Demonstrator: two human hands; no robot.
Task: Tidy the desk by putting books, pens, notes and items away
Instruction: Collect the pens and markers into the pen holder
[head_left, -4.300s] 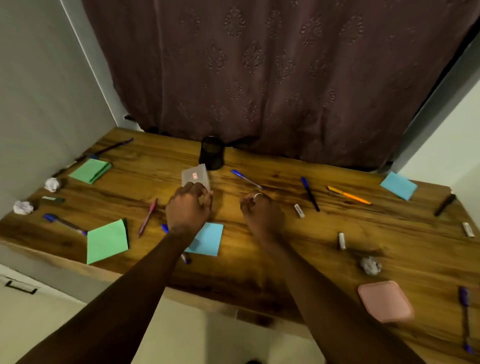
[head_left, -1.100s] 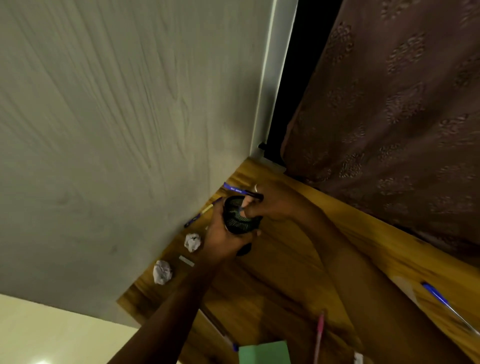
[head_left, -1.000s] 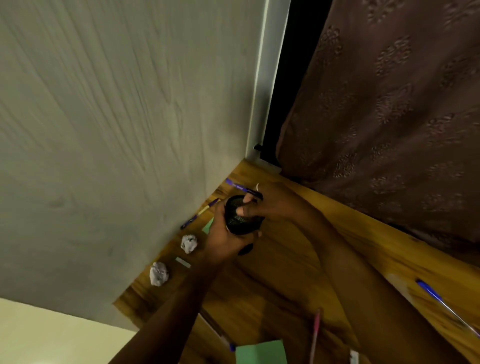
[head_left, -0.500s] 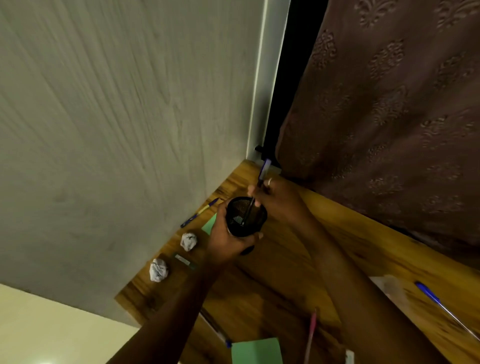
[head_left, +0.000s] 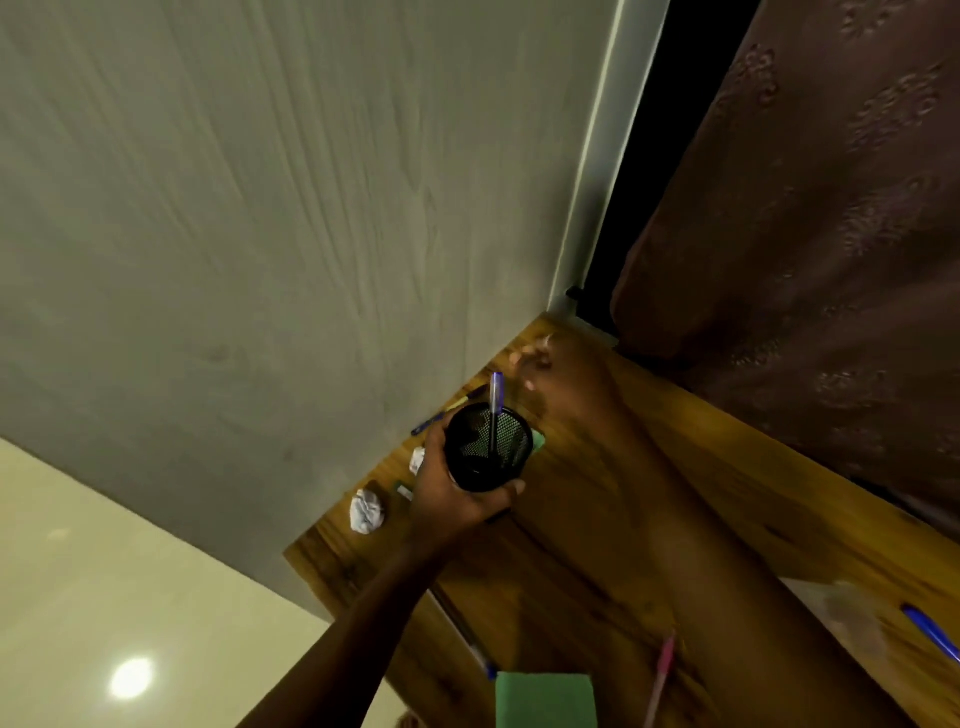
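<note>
Left hand (head_left: 448, 498) gripped mesh cup (head_left: 511, 453); blue pen (head_left: 497, 396) stood inside, free of blurred right hand (head_left: 545, 364), finger pose unreadable. Earlier, right hand pinched that pen over the cup.

I see black mesh cup (head_left: 483, 480), blue pen (head_left: 496, 396) in it, brown wood-grain desk (head_left: 779, 519), maroon curtain (head_left: 831, 208) with embossed floral motifs, green note (head_left: 543, 699), pink pen (head_left: 661, 675), white paper ball (head_left: 366, 512).
</note>
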